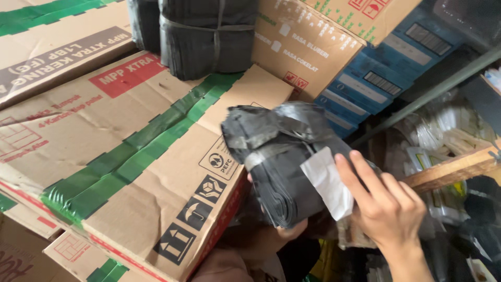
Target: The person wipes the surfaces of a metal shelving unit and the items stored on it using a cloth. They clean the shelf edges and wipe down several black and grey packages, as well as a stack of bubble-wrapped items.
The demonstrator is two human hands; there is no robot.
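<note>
A tied bundle of grey plastic bags (279, 162) sits just right of the frame's centre, held up in the air beside stacked cartons rather than resting on anything. A band of the same grey film is cinched round its upper part, which keeps the folded bags packed as one block. A white paper slip (327, 181) lies on its face at about 4 o'clock from the bundle's middle.

The right hand (389, 209) comes in from 5 o'clock, fingers spread flat against the bundle's right side, with the index finger along the slip; it seems to steady the load and pin the paper rather than grip. The left hand (284, 232) is mostly hidden under the bundle at 6 o'clock; only a thumb and part of the palm show, cupped upward to carry the weight. So the two hands are clamped on the bundle from beneath and from the side.

Touching the bundle at 9 o'clock is a large brown carton (130, 156) sealed with green tape (135, 151), tilted among others. At 11 o'clock a second, bigger bundle of dark bags (206, 34) rests on top of that carton. At 1 o'clock lean more cartons, brown and blue (365, 78). At 3 o'clock a wooden shelf edge (454, 169) carries clear packets.
</note>
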